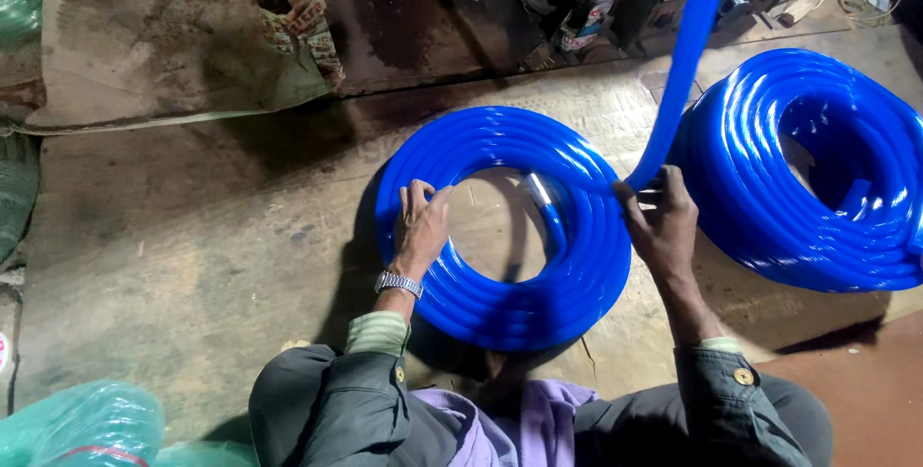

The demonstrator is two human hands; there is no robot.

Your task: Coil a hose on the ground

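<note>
hose coil [500, 236] on floor [192, 236]; second coil [817, 169] right; sack [154, 34] behind-left.

second hose coil [817, 169] cut off right, green bag [77, 424] (cropped)

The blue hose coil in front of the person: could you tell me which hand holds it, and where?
Left hand grips the coil at its inner left rim; right hand pinches the incoming strand.
</note>
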